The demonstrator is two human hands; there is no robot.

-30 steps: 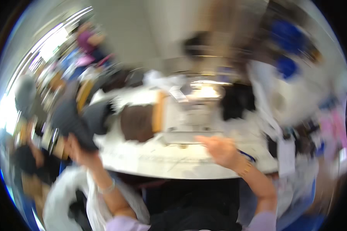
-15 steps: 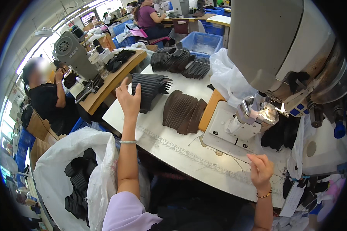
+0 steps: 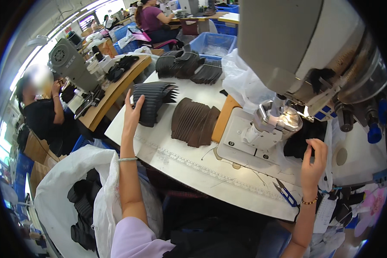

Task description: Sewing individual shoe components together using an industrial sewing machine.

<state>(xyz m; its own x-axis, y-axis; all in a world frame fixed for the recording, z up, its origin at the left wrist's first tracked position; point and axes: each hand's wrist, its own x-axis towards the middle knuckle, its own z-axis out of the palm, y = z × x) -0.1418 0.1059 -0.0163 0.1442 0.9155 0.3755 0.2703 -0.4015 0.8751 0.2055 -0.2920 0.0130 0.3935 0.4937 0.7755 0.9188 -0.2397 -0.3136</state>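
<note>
My left hand [image 3: 133,112] is open, thumb and fingers apart, at the left side of a fanned stack of black ribbed pieces [image 3: 152,103]; it seems to touch that stack. To the right of it lies a fanned stack of dark brown pieces [image 3: 194,122]. My right hand [image 3: 314,165] is raised over the table's right part, fingers bent and loosely apart, with nothing seen in them. Close by are black pieces [image 3: 303,142] beside the sewing machine [image 3: 273,122]. A pair of blue-handled thread snips [image 3: 286,193] lies on the white table near my right wrist.
The machine's large grey head [image 3: 279,38] hangs over the right side. More black stacks [image 3: 178,64] and a clear plastic bag [image 3: 245,79] lie toward the back. A white sack [image 3: 105,215] with black pieces stands at lower left. A co-worker [image 3: 43,116] sits at the left.
My left hand has come down against the black stack. My right hand has moved right and up, and its fingers have loosened. The snips now show on the table. The view has shifted slightly.
</note>
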